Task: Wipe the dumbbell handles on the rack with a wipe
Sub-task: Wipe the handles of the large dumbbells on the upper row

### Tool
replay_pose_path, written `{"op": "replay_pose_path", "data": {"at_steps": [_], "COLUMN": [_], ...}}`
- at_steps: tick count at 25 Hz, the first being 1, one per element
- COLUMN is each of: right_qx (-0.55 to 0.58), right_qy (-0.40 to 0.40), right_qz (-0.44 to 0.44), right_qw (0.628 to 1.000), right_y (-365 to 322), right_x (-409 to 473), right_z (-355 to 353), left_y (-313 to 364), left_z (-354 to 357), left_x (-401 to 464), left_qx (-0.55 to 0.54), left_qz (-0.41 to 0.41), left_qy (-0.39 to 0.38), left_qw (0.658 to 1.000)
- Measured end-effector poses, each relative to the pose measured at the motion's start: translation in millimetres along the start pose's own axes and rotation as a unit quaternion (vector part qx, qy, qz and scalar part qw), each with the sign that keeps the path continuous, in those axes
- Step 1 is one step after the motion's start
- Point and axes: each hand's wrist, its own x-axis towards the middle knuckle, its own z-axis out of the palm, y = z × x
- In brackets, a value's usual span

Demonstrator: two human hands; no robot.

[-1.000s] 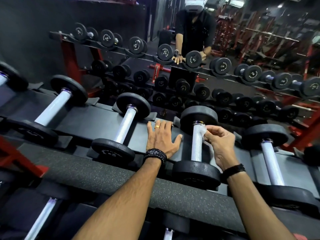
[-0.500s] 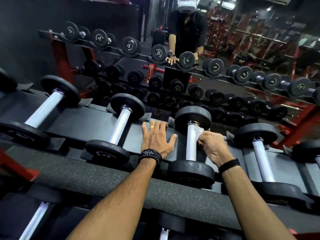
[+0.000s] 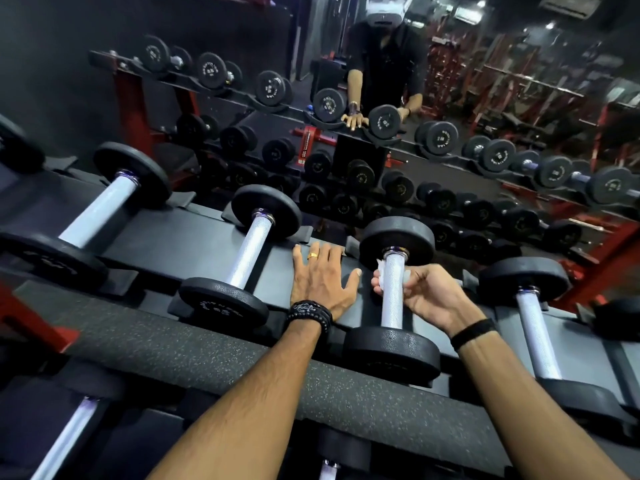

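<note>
Where the black round-headed dumbbell lies on the dark grey sloped rack, the right hand curls around its knurled silver handle, pressing a crumpled white wipe against the metal. Just beside it, the left hand rests flat on the rack, fingers spread wide.

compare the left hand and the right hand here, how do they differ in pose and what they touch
The left hand lies flat with fingers spread on the rack shelf; the right hand curls round the dumbbell handle. The left hand holds nothing, while the right hand presses a white wipe against that handle. The left hand wears a gold ring; none shows on the right hand. Both wrists carry dark bands.
</note>
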Motion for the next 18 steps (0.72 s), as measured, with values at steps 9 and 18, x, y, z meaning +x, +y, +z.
{"op": "replay_pose_path", "data": {"at_steps": [9, 18], "right_qx": [-0.010, -0.315], "right_qy": [-0.004, -0.015], "right_qz": [0.004, 0.018], "right_qw": [1.000, 0.949], "right_y": [3.5, 32.6], "right_x": [7.3, -13.5], "right_z": [17.3, 1.6], "left_y": [2.9, 0.3], "left_z": [-1.1, 0.3], "left_x": [-1.8, 0.8], "left_qx": [-0.006, -0.001], "left_qz": [0.002, 0.004], "left_qy": [-0.001, 0.000], "left_qw": [1.000, 1.000]}}
